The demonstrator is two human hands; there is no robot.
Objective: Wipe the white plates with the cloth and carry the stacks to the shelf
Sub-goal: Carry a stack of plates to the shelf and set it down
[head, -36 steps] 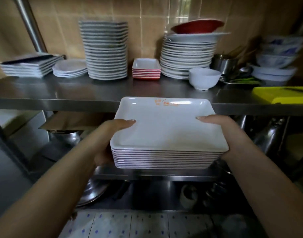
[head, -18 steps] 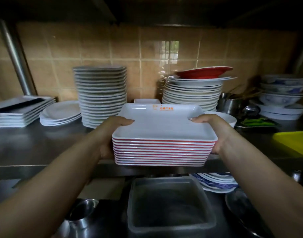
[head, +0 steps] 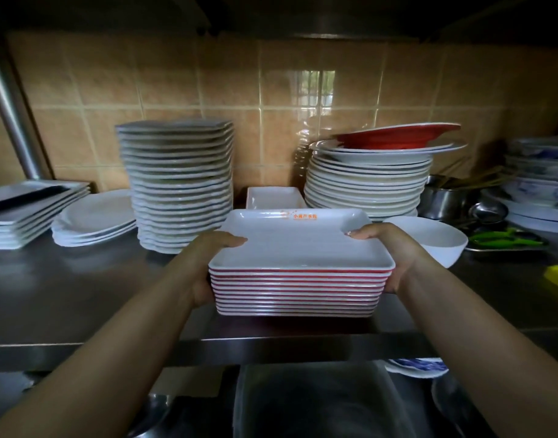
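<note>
— What's nearest us, down at six o'clock?

— A grey square tub (head: 315, 403) below the shelf edge, dim. Just above it, both bare arms reach forward.

— And the hands?

— The left hand (head: 205, 267) grasps the left side of the stack of rectangular plates (head: 300, 260), thumb lying over the top plate's rim. The right hand (head: 388, 257) grasps the right side the same way. The stack sits dead centre, over the front part of the steel shelf (head: 81, 298); whether its underside touches the metal I cannot tell.

— The plates themselves?

— White on top, red undersides showing as stripes down the side, orange print near the far rim.

— Further back?

— At three o'clock of the stack, a white bowl (head: 429, 238), just beside the right hand. At twelve, a small rectangular dish (head: 274, 197). At eleven, a tall pile of white plates (head: 179, 184); at one, round plates topped by a red dish (head: 398, 137). Far left, at nine, flat square trays (head: 28, 213). Behind everything, tan wall tiles (head: 164, 77).
</note>
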